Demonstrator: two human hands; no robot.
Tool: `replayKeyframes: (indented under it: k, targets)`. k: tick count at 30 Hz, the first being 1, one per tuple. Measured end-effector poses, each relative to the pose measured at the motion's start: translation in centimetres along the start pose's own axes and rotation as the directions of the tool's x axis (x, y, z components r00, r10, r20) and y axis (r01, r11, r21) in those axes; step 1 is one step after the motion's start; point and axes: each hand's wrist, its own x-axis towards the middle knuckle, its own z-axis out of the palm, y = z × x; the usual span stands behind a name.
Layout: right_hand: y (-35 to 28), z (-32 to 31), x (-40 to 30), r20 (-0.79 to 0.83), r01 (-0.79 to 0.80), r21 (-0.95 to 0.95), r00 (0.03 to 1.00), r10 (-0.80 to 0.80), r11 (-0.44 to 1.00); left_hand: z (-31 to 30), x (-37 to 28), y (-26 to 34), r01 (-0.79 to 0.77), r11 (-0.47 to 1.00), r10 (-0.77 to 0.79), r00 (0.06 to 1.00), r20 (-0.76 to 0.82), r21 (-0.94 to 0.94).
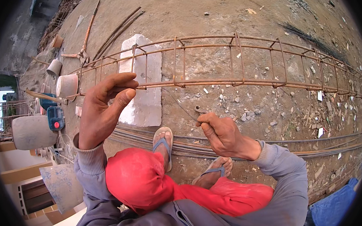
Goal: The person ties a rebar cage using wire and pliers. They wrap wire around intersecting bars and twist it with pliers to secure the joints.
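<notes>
A long rusty rebar cage (207, 81) with square stirrups stretches across in front of me, part of it over a white block (141, 111). My left hand (108, 101) is at the cage's near bars, thumb and fingertips apart; whether its fingers touch the bar is hard to tell. Pinched in my right hand (226, 135) is a thin tie wire (181, 107), running up and left toward the near bars. Just beyond that fist shows the hooked metal end of a tool (200, 109); I cannot tell whether it is held or on the ground.
Loose rebars (320, 146) run along the ground by my sandalled feet (164, 142). Bolt cutters (84, 46), two bars (119, 30), buckets (67, 85) and a blue jerrycan (55, 118) are on the left. A dark wire bundle (313, 40) lies far right, near rubble (245, 114).
</notes>
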Motion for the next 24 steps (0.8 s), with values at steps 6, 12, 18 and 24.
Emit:
replayKeyframes:
  k: [6,12,18,24]
  targets:
    - [1.9,1.0,-3.9,0.053,-0.273,-0.174,0.957,0.286,0.946,6.0,4.7,-9.3,-0.269,0.932,0.264,0.963,0.055,0.245]
    - [-1.2,0.1,-3.2,-0.115,-0.565,-0.320,0.820,0.561,0.760,7.4,6.8,-10.3,-0.261,0.938,0.229,0.961,0.155,0.230]
    - [0.9,5.3,-3.2,-0.320,-0.618,-0.197,0.774,0.546,0.761,8.0,6.7,-10.7,-0.342,0.920,0.344,0.939,0.023,0.193]
    - [2.5,8.2,-2.1,-0.288,-0.581,-0.218,0.806,0.517,0.784,8.2,6.6,-11.0,-0.340,0.912,0.351,0.937,-0.005,0.229]
